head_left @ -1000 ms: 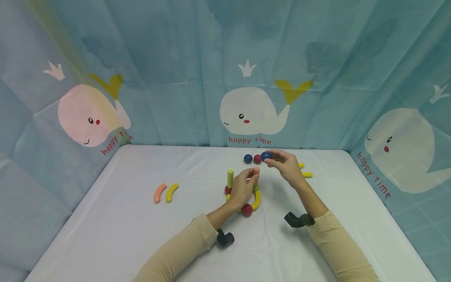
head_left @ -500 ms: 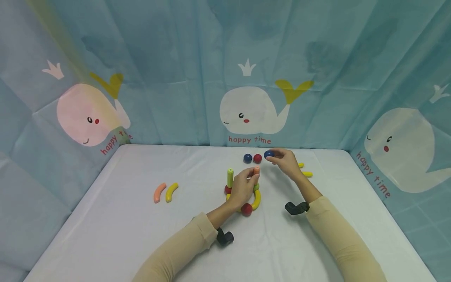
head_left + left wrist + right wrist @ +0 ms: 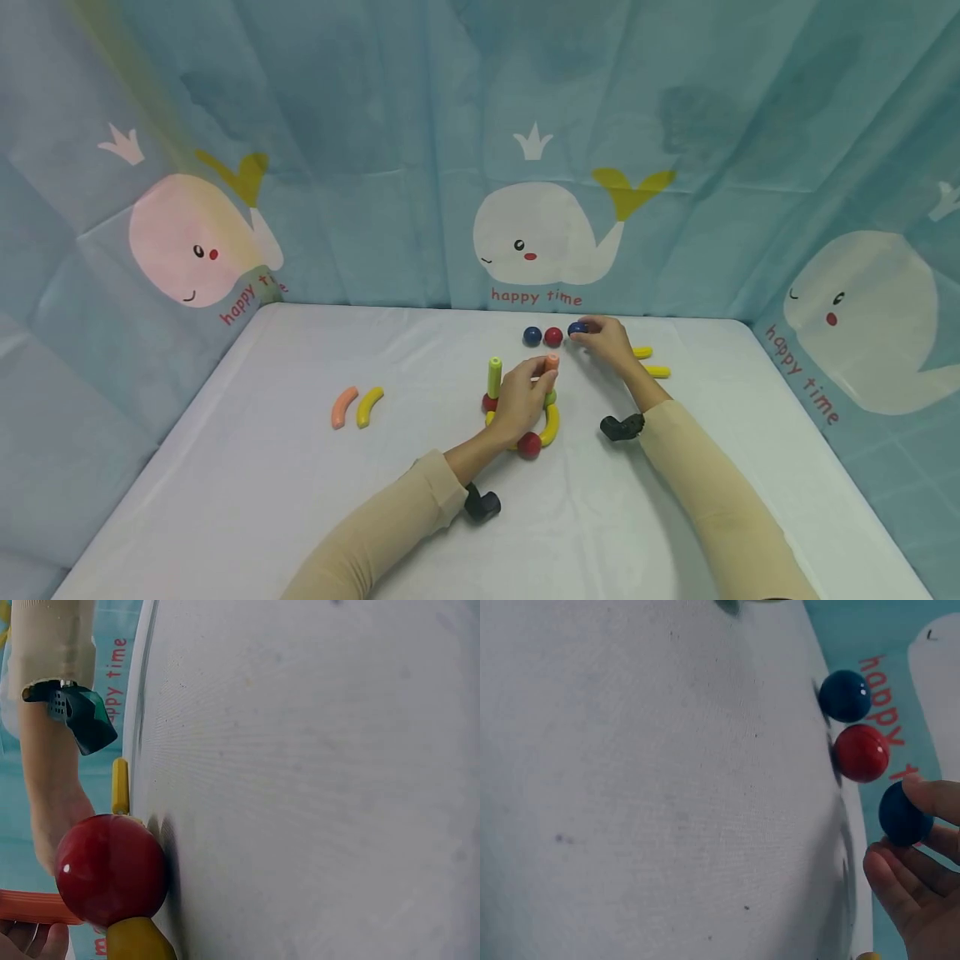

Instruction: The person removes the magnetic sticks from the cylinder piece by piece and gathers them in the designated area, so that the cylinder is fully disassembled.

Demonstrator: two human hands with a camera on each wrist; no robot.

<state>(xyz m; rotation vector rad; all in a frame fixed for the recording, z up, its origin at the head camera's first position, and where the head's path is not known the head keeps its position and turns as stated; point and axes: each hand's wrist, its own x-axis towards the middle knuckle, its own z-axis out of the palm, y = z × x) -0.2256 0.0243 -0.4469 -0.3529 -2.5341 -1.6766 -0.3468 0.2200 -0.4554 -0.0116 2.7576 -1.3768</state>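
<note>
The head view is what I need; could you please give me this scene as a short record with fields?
Left hand: holds upright orange stick
Right hand: fingers pinch first blue ball
Far row: second blue ball, red ball
Left side: orange curved piece, yellow curved piece
Right side: two yellow sticks, partly hidden
Green stick: upright

I'm reading red "happy time" lettering (image 3: 536, 297) under 3 whales (image 3: 534, 221) on the blue curtain (image 3: 375, 250), the leftmost copy (image 3: 243, 305) partly obscured.
</note>
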